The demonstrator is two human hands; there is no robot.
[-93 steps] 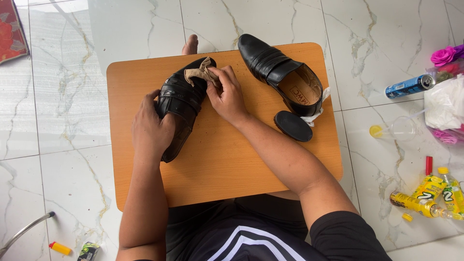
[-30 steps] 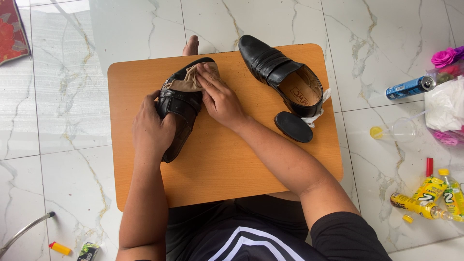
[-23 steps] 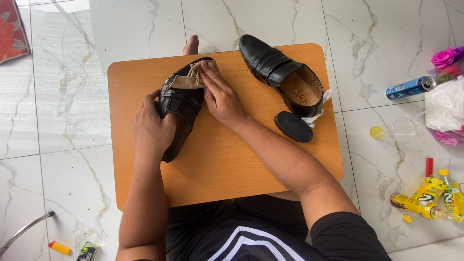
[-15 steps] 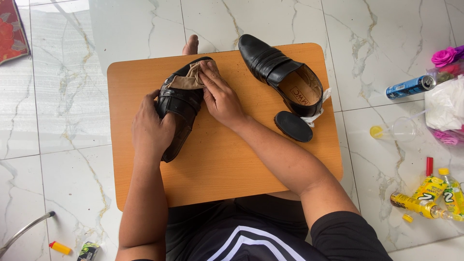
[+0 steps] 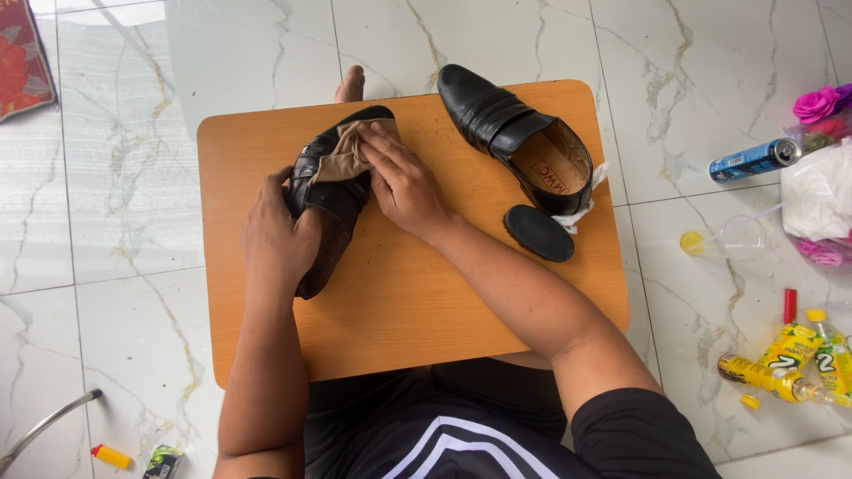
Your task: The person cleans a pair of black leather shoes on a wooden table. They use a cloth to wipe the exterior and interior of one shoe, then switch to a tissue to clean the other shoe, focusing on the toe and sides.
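Note:
A black leather shoe (image 5: 333, 213) lies on a small wooden table (image 5: 408, 293). My left hand (image 5: 277, 238) grips this shoe around its heel end. My right hand (image 5: 404, 177) presses a tan cloth (image 5: 342, 155) onto the shoe's upper. A second black shoe (image 5: 506, 124) rests on the table's far right part, its opening facing up. Beside it lies a round black tin lid (image 5: 539, 232).
A white marble floor surrounds the table. At the right lie a blue can (image 5: 754, 160), a clear cup (image 5: 741, 238), a white bag (image 5: 821, 200), yellow bottles (image 5: 781, 368) and a pink flower (image 5: 821, 102). A small yellow lighter (image 5: 111, 456) lies at the lower left.
My right hand has rubbed the cloth back and forth over the shoe's upper, ending slightly higher on it. The left hand keeps its hold, and the other shoe has not moved.

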